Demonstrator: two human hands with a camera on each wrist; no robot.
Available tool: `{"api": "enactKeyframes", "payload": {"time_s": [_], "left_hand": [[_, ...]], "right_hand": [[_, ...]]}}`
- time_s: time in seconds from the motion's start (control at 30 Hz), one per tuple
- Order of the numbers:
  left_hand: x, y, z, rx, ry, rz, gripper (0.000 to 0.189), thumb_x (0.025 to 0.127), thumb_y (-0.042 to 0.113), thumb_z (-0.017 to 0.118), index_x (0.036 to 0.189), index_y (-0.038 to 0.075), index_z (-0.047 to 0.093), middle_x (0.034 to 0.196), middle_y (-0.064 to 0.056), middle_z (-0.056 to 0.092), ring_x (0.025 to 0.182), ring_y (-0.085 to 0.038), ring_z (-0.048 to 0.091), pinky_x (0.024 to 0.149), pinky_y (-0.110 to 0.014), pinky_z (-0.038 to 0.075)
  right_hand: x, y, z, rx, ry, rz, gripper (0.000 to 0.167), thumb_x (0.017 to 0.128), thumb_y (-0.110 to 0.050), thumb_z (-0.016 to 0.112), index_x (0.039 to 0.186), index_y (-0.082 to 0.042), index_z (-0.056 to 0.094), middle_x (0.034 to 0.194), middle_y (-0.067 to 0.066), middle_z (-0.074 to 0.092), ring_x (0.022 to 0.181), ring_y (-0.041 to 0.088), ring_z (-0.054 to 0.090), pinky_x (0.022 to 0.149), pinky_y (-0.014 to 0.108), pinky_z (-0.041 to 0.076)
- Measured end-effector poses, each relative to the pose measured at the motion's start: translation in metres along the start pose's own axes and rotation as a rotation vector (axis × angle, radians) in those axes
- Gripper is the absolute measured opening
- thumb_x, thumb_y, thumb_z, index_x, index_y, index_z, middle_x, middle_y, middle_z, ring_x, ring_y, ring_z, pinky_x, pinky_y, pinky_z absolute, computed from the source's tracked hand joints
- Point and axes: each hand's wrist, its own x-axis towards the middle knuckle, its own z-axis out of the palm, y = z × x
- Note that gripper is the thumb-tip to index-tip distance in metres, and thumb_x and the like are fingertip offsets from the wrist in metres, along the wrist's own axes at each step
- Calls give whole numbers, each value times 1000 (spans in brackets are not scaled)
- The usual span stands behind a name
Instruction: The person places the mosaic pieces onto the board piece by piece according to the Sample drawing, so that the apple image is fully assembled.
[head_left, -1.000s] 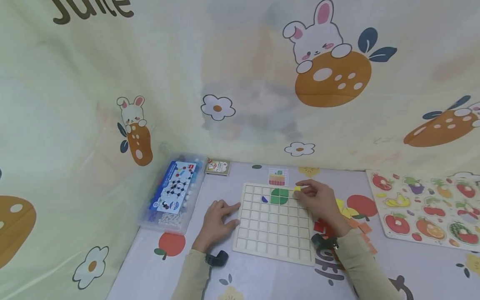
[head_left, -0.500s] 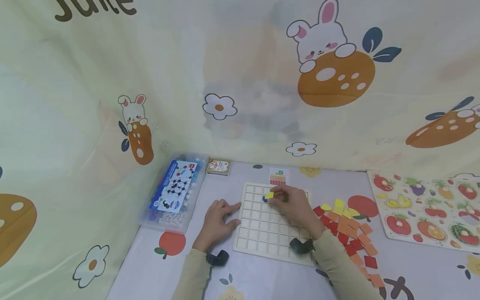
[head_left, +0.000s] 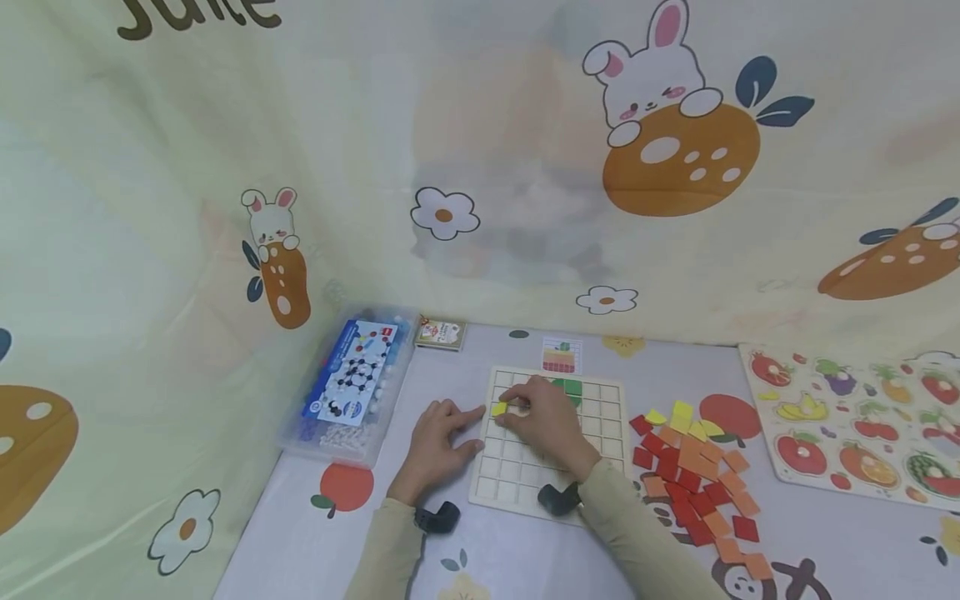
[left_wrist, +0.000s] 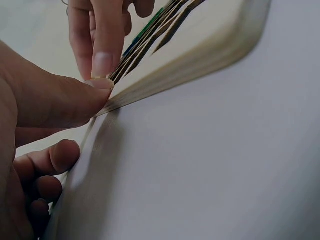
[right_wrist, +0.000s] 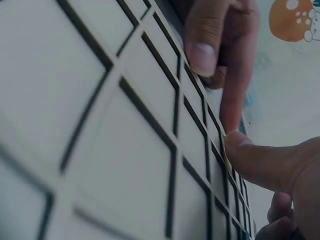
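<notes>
The pale gridded board lies flat on the table. My right hand pinches a yellow tile between thumb and fingers over the board's left column. Beside that column, my left hand touches the board's left edge, thumb and index finger spread. Green tiles sit in upper cells, partly behind the right hand. The left wrist view has the left thumb at the board's rim, close to the right fingers. In the right wrist view, the right thumb presses near a cell edge; the yellow tile barely shows.
Loose red and orange tiles and a few yellow ones lie right of the board. Behind it is a small pattern card. A clear plastic case and small box stand left; a fruit puzzle board lies far right.
My right hand has carried the yellow tile left across the board, from the upper right to the left column. The left hand stays at the board's edge.
</notes>
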Motion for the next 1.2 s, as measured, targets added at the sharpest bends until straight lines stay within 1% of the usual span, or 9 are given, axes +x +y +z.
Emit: {"api": "enactKeyframes", "payload": {"time_s": [0.13,0.3,0.5,0.7,0.8,0.9,1.03,1.1,1.2], "left_hand": [[1,0,1,4,-4,-6,50,91,28,81,140,26,71,90,8,48,89,-10,39,80,-29,35],[1,1,0,0,-5,-9,50,90,28,81,140,26,71,90,8,48,89,-10,39,80,-29,34],[0,3,-1,-9,-8,-15,50,91,28,81,140,25,72,90,7,48,89,-11,39,80,-29,33],[0,3,-1,-14,-5,-19,50,90,27,81,139,25,72,90,7,48,89,-11,39,80,-30,33],[0,2,-1,-18,-2,-22,50,90,27,81,139,25,72,90,7,48,89,-11,39,80,-30,33],[0,2,0,-23,-6,-23,51,90,27,81,140,26,71,90,7,48,89,-11,39,81,-30,34],[0,1,1,-31,-7,-16,51,90,26,81,140,25,71,90,7,48,89,-11,39,80,-29,34],[0,1,1,-34,-2,-16,52,89,26,82,140,25,72,90,7,48,89,-10,38,80,-29,33],[0,1,1,-32,7,-23,51,89,26,82,139,25,72,89,8,48,89,-10,38,80,-29,33]], "right_hand": [[2,-2,6,-26,7,24,30,86,-31,89,112,-19,83,90,-2,60,79,16,50,71,33,40],[4,-3,5,-28,-8,50,34,85,-33,90,115,-19,82,90,-1,59,79,17,50,68,32,38],[2,-1,4,-18,-2,40,30,86,-33,89,112,-20,83,89,-1,59,78,16,49,68,32,38],[2,1,6,-34,16,27,27,85,-34,89,109,-21,85,89,-4,62,78,14,51,70,31,40],[3,2,7,-39,11,25,29,85,-35,90,109,-21,85,89,-4,62,78,13,52,70,31,41],[2,6,6,-28,1,26,30,86,-36,88,113,-22,84,90,-5,61,79,14,50,71,31,40],[-3,13,-9,2,-1,56,30,91,-37,83,117,-23,83,93,-4,62,83,16,52,73,33,40],[-5,19,-23,7,5,70,30,92,-37,82,118,-22,82,95,-2,64,86,18,53,75,34,41],[-9,33,-51,-19,6,84,32,93,-36,80,119,-17,82,99,3,68,87,21,55,74,34,42]]}}
